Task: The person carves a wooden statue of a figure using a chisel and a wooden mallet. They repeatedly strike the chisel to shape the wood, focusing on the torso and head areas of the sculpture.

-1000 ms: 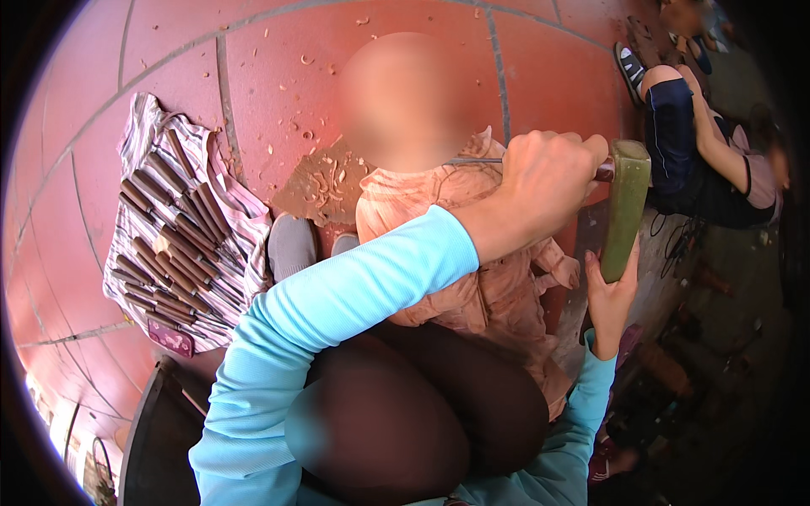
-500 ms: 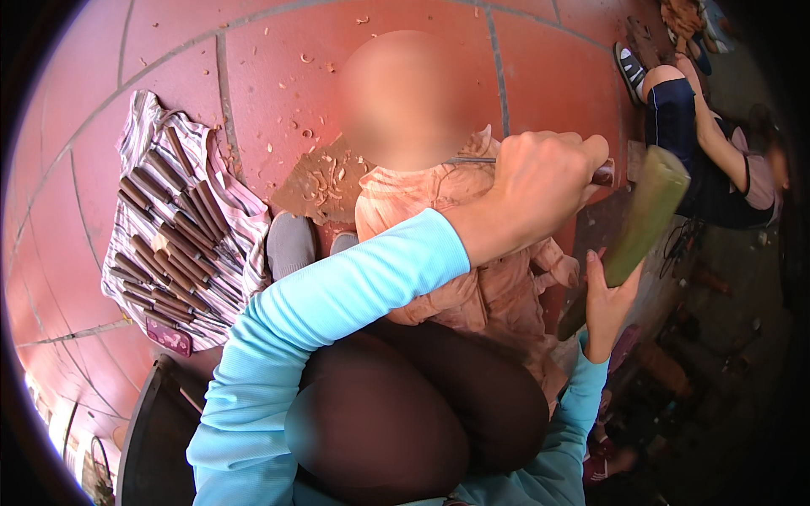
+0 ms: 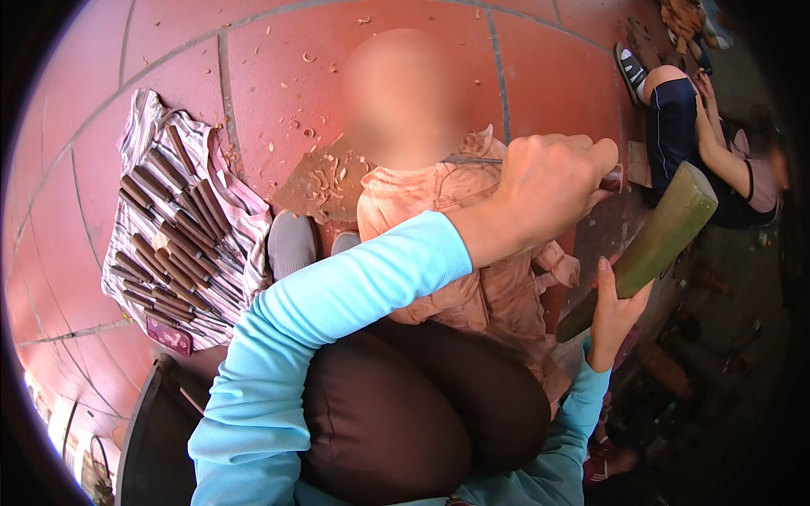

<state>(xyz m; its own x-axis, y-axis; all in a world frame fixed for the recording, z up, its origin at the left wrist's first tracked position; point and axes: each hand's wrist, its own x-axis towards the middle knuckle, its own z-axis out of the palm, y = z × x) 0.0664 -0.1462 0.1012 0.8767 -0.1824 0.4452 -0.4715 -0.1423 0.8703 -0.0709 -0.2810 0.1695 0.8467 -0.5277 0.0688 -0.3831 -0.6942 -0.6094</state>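
A carved wooden figure (image 3: 403, 196) in robes stands in front of my knees, its head blurred. My left hand (image 3: 553, 179) reaches across it, closed in a fist around a chisel (image 3: 613, 178). The brown handle end sticks out on the right of the fist; the thin metal blade points left to the figure's upper part, its tip hard to make out. Lower right, my right hand (image 3: 616, 316) grips a greenish wooden mallet (image 3: 658, 232), shaped like a thick club. It is tilted up to the right, its thick end apart from the chisel handle.
On the left, several brown-handled chisels (image 3: 173, 232) lie on a striped cloth (image 3: 245, 198). Wood shavings (image 3: 325, 181) are scattered on a brown sheet and the red tiled floor (image 3: 278, 76). Another person (image 3: 675, 118) sits at the upper right.
My right hand has swung the mallet to the right, away from the chisel handle. My left hand has shifted very slightly right, still holding the chisel at the figure.
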